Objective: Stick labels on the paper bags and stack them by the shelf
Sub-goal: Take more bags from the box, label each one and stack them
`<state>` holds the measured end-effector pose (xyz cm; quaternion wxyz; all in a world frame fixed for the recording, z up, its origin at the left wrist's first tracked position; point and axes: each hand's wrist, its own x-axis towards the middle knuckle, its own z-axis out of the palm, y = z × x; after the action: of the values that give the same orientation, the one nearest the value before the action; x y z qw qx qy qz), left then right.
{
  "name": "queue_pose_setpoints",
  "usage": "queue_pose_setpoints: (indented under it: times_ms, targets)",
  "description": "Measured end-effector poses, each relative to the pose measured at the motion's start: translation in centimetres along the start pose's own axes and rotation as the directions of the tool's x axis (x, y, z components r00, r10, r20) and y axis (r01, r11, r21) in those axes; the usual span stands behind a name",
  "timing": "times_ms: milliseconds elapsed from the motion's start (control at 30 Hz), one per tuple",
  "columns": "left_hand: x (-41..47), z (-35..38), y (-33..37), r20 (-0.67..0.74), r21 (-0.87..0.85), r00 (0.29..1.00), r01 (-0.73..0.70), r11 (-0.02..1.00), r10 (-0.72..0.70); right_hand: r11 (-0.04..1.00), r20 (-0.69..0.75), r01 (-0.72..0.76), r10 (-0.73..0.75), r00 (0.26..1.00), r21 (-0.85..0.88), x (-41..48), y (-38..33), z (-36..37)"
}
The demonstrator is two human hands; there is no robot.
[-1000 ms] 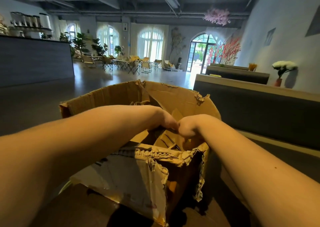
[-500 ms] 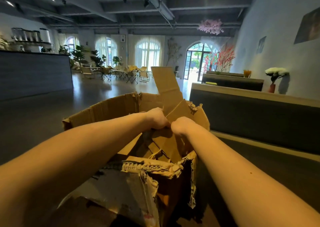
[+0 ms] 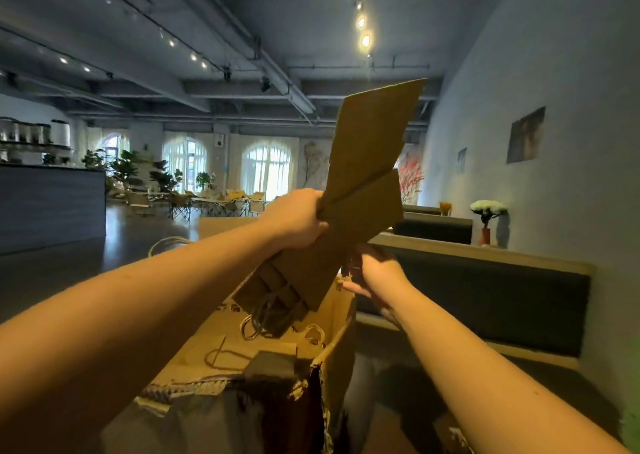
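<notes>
Here, a person's two bare arms reach forward over a torn cardboard box in a large, dim hall. The left grip is closed tight around the middle of a bundle of flat brown paper bags, which it holds up in the air above the box. The bundle tilts up and to the right. Its upper ends fan apart, and its twine handles hang down at the lower end, just over the box's opening. The right grip sits at the bundle's lower right edge with its fingers curled; I cannot tell whether it has hold of the bags.

A wide stretch of bare floor lies open to the left, reaching back to a dark counter. Close on the right, a long low partition with a dark panel runs just beside the box. A vase of white flowers stands on a ledge farther back.

The box's near rim is ragged and crushed. Inside it lie more flat bags with looped handles and a small dark block that is too dim to identify.
</notes>
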<state>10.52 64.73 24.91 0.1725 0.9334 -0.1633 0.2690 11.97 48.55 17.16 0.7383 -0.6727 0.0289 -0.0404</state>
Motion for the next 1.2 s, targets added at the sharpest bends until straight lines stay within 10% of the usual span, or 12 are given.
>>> queue_pose_setpoints:
  times_ms: [300,633,933,1200]
  targets:
    - [-0.2,-3.9,12.3,-0.074,-0.333,0.995,-0.087,0.939,0.066,0.982,-0.247,0.170,-0.145,0.958,0.084,-5.7,-5.4,-11.7]
    - [-6.3,9.2,26.3,0.206,-0.832,0.976,0.212,0.512,-0.069,0.964,-0.304,0.100,-0.176,0.936,-0.248,-13.8,-0.8,-30.0]
    - [-13.2,29.4,36.2,0.685,-0.716,0.699,0.698,-0.011,-0.206,0.760,-0.411,-0.194,-0.105,0.905,-0.620,-16.3,7.9,-43.2]
    - [-17.7,38.7,37.3,0.834,-0.490,0.503,0.864,0.117,-0.227,0.463,-0.303,-0.290,0.048,0.952,-0.838,-16.0,18.8,-47.5]
